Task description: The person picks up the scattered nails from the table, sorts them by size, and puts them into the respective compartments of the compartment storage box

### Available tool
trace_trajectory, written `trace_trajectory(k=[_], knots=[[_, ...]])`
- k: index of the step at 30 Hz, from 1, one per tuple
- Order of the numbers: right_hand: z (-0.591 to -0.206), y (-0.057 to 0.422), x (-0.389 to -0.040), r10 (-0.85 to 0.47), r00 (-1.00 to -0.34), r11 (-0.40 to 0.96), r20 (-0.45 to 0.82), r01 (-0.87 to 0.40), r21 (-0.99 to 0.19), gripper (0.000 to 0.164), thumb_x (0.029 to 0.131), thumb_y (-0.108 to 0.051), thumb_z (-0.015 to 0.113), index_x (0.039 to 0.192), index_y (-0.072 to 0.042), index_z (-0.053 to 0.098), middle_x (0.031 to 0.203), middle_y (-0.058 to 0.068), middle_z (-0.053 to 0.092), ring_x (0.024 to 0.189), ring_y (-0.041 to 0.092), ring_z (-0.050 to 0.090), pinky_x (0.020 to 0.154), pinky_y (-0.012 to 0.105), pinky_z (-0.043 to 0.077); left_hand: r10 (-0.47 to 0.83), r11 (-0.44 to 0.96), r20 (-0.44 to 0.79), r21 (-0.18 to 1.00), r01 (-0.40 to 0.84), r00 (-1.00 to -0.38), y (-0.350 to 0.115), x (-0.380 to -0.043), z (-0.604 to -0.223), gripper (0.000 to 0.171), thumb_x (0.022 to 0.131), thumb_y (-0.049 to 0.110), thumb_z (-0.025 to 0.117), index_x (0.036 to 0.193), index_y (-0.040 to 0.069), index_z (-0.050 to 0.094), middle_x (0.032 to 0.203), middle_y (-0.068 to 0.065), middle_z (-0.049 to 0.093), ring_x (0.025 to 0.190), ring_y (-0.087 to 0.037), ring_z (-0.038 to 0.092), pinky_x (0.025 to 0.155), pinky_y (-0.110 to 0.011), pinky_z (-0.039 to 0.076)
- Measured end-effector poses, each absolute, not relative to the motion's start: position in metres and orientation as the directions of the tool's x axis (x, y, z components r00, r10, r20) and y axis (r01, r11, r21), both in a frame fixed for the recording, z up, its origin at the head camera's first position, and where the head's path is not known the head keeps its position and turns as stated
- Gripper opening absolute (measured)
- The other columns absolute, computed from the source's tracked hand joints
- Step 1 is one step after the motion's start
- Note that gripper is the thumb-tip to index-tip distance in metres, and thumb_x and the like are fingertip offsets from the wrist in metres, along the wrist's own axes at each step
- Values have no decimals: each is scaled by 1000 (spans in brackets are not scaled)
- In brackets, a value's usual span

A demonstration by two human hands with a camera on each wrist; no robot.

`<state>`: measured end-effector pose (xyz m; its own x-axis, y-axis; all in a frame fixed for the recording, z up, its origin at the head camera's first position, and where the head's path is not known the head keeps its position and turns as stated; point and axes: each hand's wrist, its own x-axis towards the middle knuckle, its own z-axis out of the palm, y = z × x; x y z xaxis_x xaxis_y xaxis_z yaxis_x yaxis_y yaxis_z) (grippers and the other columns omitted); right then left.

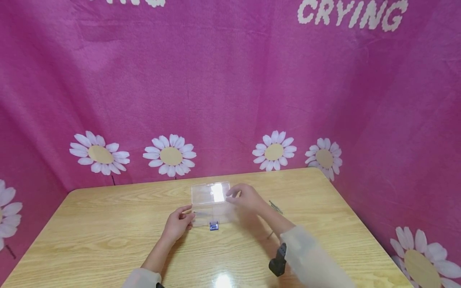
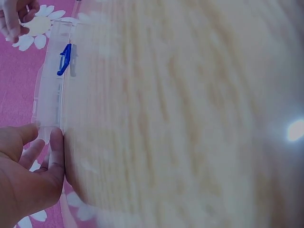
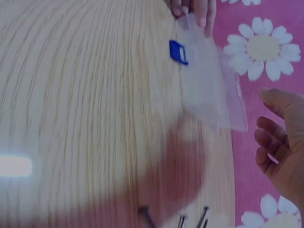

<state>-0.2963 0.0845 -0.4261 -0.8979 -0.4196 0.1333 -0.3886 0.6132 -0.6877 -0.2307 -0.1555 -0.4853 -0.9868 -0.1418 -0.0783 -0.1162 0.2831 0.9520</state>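
A clear plastic box stands on the table with its see-through lid raised at the back. On its front is a blue latch, also seen in the left wrist view as a blue clip. My left hand grips the left end of the box between thumb and fingers. A thin dark item shows through the box wall near that end. Beside the lid's right edge is my right hand, its fingers loosely bent; the right wrist view shows this hand apart from the lid, holding nothing.
Several metal screws or nails lie on the wooden table to the right of the box, and one more sits nearer the front. A pink curtain with daisies hangs behind the table and at both sides.
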Motion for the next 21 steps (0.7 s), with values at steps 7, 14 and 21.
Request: trace_trajectory(k=[7,14,21], knots=[[-430,112,-301,-410,-901,629,142,-392,-672,15,81,-19,71,91,-8,70,92,4,66,76,13,55,68,24,47,-146,284,-77,952,-116,-986,-157,-233,-485,39,90,7,59,127,-5,53,84,-13,62,63,-9,57,58,-22,54],[-434,135,-297,-349,-931,647,102,-318,-693,14,81,-19,71,91,-10,71,91,3,65,75,13,53,68,26,46,-134,288,-88,950,-124,-987,-157,-232,-487,39,91,8,58,127,-4,53,87,-15,63,64,-9,57,59,-23,55],[-442,161,-296,-313,-947,673,79,-280,-685,15,83,-20,70,93,-9,71,91,4,64,75,14,52,69,26,45,-142,277,-82,954,-119,-986,-156,-232,-487,38,90,6,59,126,-5,53,85,-15,63,63,-8,56,58,-21,54]])
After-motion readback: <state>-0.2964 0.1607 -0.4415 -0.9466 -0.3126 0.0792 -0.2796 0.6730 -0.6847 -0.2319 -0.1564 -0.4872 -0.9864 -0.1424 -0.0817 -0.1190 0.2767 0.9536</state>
